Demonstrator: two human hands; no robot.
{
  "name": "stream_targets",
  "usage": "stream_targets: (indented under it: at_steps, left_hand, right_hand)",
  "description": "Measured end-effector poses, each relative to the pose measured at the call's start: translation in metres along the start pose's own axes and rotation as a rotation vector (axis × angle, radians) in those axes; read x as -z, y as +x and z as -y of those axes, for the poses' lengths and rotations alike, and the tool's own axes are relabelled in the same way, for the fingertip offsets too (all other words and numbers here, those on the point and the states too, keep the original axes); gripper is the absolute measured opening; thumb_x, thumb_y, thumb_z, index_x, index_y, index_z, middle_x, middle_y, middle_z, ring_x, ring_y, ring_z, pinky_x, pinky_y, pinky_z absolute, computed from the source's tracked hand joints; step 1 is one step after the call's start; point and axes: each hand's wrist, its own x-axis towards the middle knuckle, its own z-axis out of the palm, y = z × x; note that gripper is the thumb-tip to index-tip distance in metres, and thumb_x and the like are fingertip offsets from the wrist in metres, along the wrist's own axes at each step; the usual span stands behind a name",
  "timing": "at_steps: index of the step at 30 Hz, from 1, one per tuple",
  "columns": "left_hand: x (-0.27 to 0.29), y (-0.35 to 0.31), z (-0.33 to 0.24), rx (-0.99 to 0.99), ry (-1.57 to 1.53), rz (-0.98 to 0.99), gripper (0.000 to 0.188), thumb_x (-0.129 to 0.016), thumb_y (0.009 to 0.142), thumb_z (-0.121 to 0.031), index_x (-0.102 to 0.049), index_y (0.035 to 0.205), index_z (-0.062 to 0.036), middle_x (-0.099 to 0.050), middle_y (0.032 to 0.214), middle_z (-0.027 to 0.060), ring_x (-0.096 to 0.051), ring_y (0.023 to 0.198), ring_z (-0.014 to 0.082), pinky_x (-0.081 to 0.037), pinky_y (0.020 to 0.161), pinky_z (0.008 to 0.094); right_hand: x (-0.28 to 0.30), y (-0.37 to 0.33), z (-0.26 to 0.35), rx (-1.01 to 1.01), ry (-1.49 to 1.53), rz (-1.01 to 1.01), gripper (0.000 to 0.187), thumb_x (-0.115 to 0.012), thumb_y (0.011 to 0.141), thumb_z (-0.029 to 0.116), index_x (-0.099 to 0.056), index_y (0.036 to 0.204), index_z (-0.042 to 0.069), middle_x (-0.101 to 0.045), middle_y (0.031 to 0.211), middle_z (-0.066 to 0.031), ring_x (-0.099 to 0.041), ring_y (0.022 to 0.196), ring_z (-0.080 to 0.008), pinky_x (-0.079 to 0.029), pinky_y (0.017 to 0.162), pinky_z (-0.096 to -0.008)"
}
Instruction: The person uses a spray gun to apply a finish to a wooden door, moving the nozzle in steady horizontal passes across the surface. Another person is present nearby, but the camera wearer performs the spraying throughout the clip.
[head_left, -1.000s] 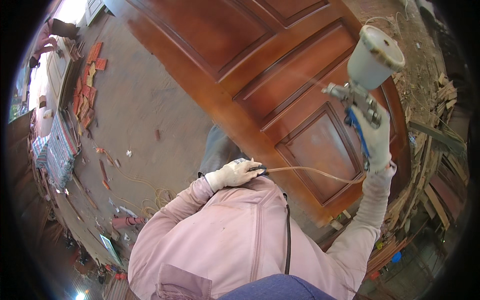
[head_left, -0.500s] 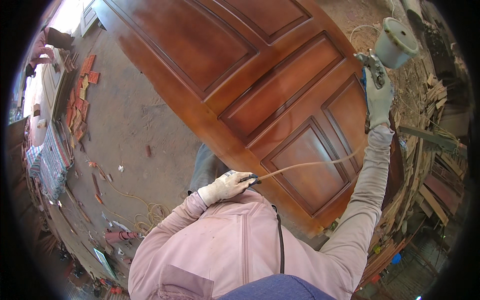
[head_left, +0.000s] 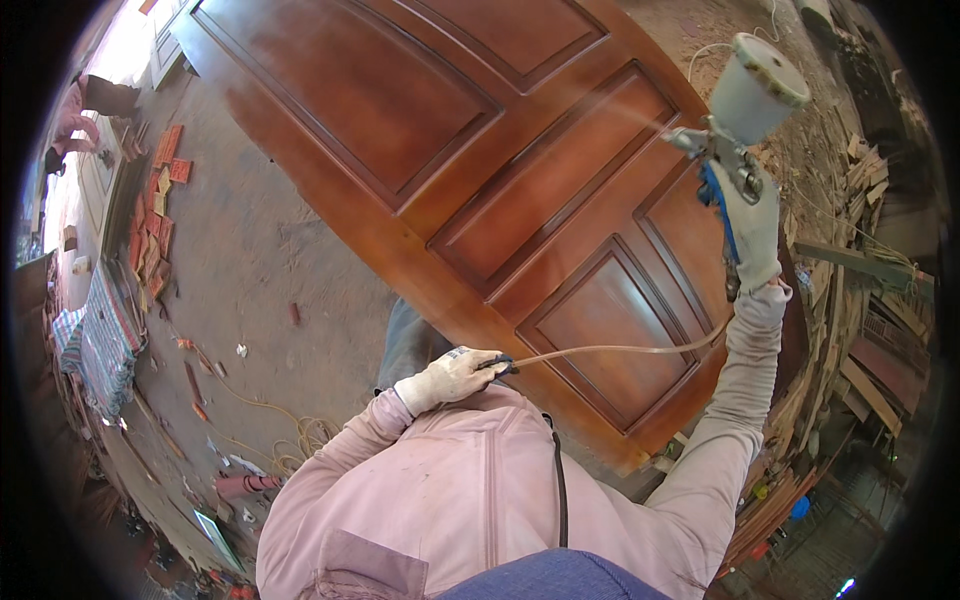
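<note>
Swung leftward since before, right hand (head_left: 752, 222) grips spray gun (head_left: 735, 120) — left hand (head_left: 452, 376) pinches hose (head_left: 620, 350); door (head_left: 480, 190) glossy, mostly coated.

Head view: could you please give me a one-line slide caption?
Gloved right hand aims a spray gun at a panelled wooden door; left hand holds its hose.

The right hand (head_left: 752, 225) now carries the spray gun (head_left: 735, 120) back down from the door's (head_left: 480, 170) far right edge — lower than half a second ago.
</note>
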Motion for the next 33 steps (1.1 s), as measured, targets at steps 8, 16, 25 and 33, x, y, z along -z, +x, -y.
stream_targets:
  at_steps: [8,16,25,33]
  left_hand:
    - [0.005,0.002,-0.008,0.076,-0.071,0.034,0.033,-0.052,0.099,-0.033,-0.066,0.112,-0.0065,-0.069,0.1,0.0174,-0.065,0.093,0.033,-0.051,0.082,0.0381]
    - [-0.005,0.006,-0.005,-0.059,0.031,0.0,0.033,-0.05,0.099,-0.032,-0.066,0.114,-0.0075,-0.069,0.1,0.0166,-0.066,0.094,0.0318,-0.05,0.082,0.0386]
    - [-0.006,-0.003,0.003,0.018,0.056,-0.018,0.034,-0.051,0.098,-0.032,-0.065,0.117,-0.0071,-0.068,0.101,0.0177,-0.065,0.096,0.0322,-0.05,0.087,0.0392]
    - [-0.008,-0.012,0.014,-0.014,0.089,-0.067,0.038,-0.052,0.097,-0.036,-0.065,0.116,-0.0053,-0.069,0.1,0.0193,-0.065,0.096,0.0343,-0.05,0.092,0.0404]
  right_hand:
    - [0.009,-0.035,-0.005,-0.028,0.112,0.004,0.022,-0.065,0.092,0.012,-0.065,0.112,0.003,-0.068,0.085,-0.0031,-0.062,0.069,-0.0072,-0.046,0.058,-0.02]
    - [0.013,-0.057,0.013,-0.098,0.132,-0.011,0.03,-0.064,0.092,0.008,-0.063,0.121,0.001,-0.067,0.084,-0.001,-0.059,0.069,-0.0055,-0.045,0.061,-0.0207]
    - [-0.026,-0.098,0.018,0.201,0.087,0.175,0.04,-0.063,0.087,-0.005,-0.06,0.127,-0.001,-0.07,0.097,-0.0059,-0.064,0.084,-0.0108,-0.052,0.079,-0.0265]
    - [-0.046,-0.13,0.054,-0.107,0.275,0.613,0.049,-0.059,0.084,-0.01,-0.053,0.133,-0.005,-0.067,0.115,-0.0119,-0.064,0.095,-0.0131,-0.051,0.083,-0.0282]
